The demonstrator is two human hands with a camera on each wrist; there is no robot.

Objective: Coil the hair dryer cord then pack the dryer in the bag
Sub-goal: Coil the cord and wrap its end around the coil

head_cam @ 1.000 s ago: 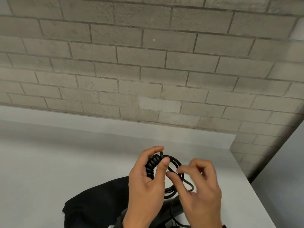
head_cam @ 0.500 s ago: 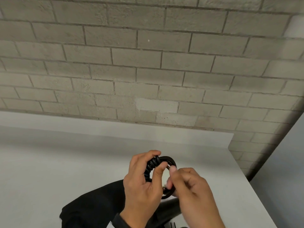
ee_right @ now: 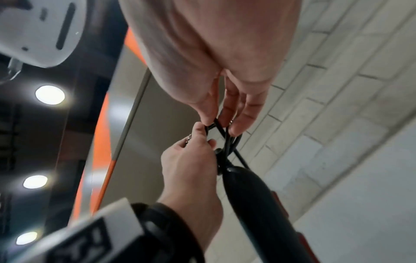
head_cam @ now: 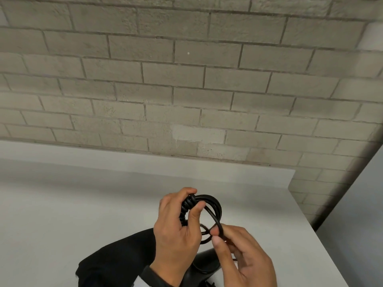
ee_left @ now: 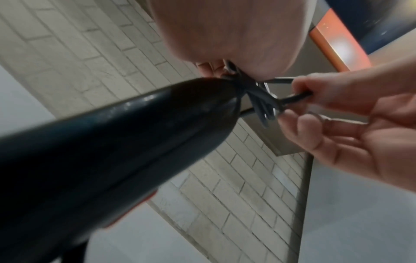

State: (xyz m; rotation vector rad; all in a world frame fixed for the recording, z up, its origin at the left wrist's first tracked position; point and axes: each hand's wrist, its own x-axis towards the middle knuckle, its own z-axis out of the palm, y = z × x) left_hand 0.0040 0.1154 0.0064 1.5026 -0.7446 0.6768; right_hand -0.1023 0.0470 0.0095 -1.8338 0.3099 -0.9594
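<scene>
Above the table, my left hand (head_cam: 193,200) grips the bunched turns of the black hair dryer cord (head_cam: 213,200), thumb pressed on the bundle. My right hand (head_cam: 216,236) pinches one strand of the cord just below the loop, between thumb and forefinger. The black dryer handle (head_cam: 205,265) hangs under my hands; it fills the left wrist view as a dark glossy dryer handle (ee_left: 112,142), with the cord (ee_left: 263,101) leaving its end. In the right wrist view the cord (ee_right: 227,140) crosses between both hands above the dryer handle (ee_right: 258,204). The black bag (head_cam: 116,259) lies on the table beneath my left wrist.
The white table (head_cam: 62,214) runs left and back to a grey brick wall (head_cam: 186,90). Its right edge (head_cam: 323,245) drops off close to my right hand. A dark band sits on my left wrist (ee_right: 162,218).
My right hand closed in against the coil, then drew one strand down and to the right. The left hand kept its grip on the bundle, and the loop stands wider now.
</scene>
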